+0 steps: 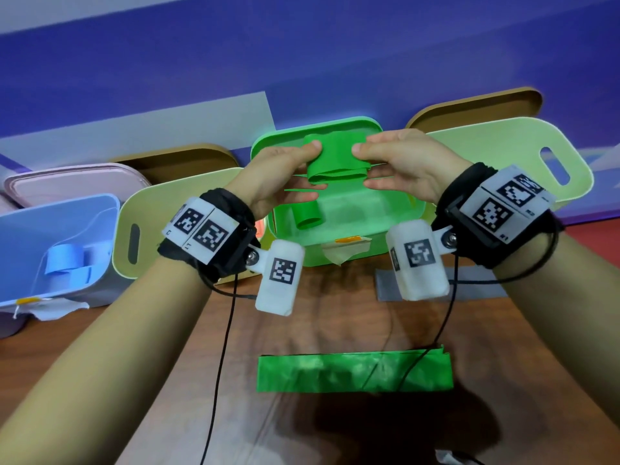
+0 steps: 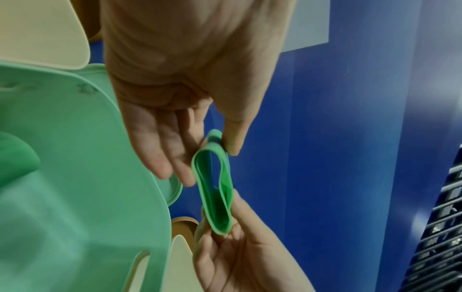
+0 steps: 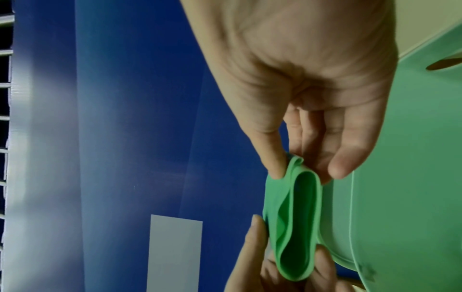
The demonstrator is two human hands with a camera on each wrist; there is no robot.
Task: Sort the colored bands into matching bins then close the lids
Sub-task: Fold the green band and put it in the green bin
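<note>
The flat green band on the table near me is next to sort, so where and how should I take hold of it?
Judging by its pose, pinch one short end of the flat green band, likely the right end, coming from above. It lies flat and long, and a black cable crosses its right part, so lift clear of that.

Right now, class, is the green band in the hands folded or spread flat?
Folded: the green band is doubled into layered loops, pinched by left hand and right hand.

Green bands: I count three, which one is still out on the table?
The long flat green band nearest the person; one roll lies in the green bin, another is pinched by both hands.
</note>
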